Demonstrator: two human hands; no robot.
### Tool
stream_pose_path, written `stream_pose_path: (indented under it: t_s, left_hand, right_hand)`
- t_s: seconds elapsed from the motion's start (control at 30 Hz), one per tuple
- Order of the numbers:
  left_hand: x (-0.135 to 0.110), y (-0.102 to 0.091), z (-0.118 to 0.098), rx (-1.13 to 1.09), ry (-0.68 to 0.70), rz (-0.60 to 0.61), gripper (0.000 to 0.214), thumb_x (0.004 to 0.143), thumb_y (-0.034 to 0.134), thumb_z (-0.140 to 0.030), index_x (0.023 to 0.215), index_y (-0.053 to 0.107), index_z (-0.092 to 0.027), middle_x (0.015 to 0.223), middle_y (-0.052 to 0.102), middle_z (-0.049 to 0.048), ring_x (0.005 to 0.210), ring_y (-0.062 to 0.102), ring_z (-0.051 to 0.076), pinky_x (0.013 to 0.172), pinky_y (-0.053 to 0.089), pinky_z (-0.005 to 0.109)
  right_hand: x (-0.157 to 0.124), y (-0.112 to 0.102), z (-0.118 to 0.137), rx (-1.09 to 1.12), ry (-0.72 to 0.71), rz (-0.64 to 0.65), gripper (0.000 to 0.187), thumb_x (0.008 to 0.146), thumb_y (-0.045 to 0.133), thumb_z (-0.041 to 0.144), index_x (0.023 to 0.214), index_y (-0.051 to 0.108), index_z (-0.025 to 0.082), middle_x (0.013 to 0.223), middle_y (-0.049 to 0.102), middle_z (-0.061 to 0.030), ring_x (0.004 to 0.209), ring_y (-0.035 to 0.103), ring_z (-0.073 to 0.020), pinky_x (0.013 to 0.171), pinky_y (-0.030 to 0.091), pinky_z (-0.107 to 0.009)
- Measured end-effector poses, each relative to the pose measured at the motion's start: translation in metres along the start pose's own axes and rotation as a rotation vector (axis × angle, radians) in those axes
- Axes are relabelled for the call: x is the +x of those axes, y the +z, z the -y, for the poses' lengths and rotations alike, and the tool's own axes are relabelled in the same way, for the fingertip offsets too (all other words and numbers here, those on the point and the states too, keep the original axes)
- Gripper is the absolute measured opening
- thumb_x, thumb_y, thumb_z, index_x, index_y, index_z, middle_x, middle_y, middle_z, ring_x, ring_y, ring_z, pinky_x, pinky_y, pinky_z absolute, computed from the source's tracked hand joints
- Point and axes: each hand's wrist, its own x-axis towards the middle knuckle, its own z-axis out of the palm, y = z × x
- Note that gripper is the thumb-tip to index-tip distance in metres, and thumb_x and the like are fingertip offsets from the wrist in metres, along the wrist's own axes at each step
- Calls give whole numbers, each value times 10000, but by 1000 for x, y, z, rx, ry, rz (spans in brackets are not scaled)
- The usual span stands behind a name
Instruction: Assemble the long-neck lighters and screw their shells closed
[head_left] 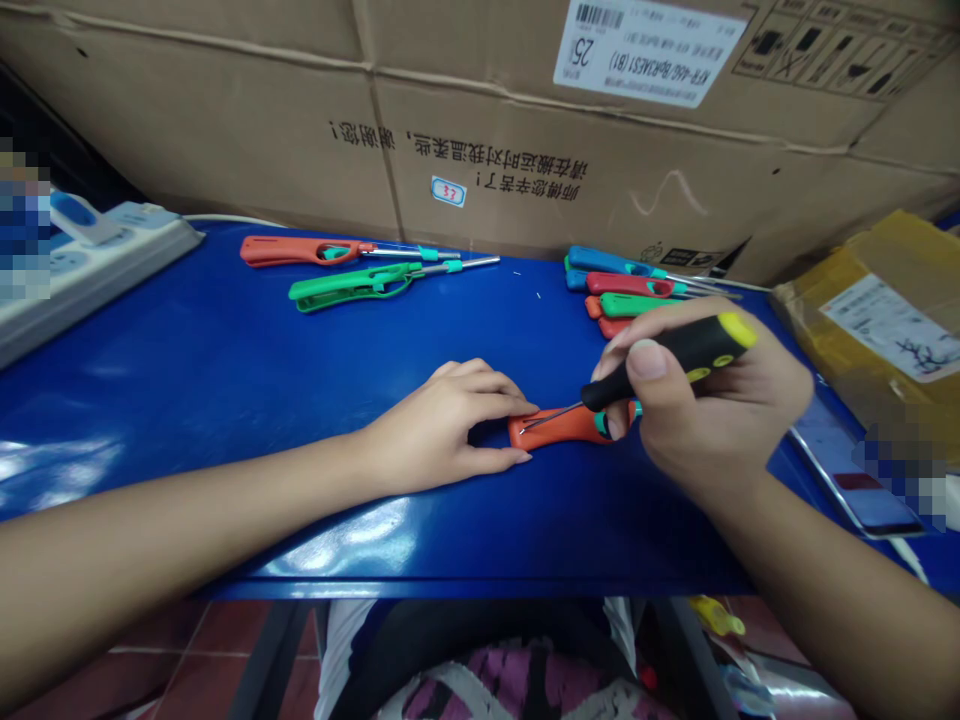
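Observation:
An orange gas lighter (pixel 559 428) lies on the blue table between my hands. My left hand (pixel 457 420) pinches its butt end between thumb and fingers. Closed around a black and yellow screwdriver (pixel 675 358) is my right hand (pixel 697 420). The screwdriver's thin shaft slants down to the left, and its tip meets the lighter's handle near a small pale metal piece (pixel 523 430). Part of the lighter's turquoise trigger (pixel 601 424) shows by my right fingertips; its front end is hidden behind that hand.
An orange lighter (pixel 281 251) and a green lighter (pixel 352 286) lie at the back left. Several more lighters (pixel 630 285) are heaped at the back right. A large cardboard box (pixel 480 120) stands behind. A power strip (pixel 112 255) is left, a phone (pixel 859 470) right.

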Motion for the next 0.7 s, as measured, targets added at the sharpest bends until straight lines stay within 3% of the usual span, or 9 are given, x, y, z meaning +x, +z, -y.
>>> stream_pose_path:
  t_s: [0.57,0.7]
  left_hand:
    - [-1,1,1,-3,1,-2,369,927,721,-385,1255,692,-217,1188,719,48,1088,614,223,961,415,384]
    - [0,1,2,-6,8,-1,367,935,712,-391,1256,688,-214,1195,719,52,1094,617,221,964,415,381]
  right_hand:
    - [-1,0,1,-4,-3,-34,165,909,727,387,856,708,231,690,694,22,416,550,-93,390,431,-271]
    - [-2,-1,0,-36,11,-35,177,892,740,403,849,713,233,724,702,5,497,605,-120,445,484,-284]
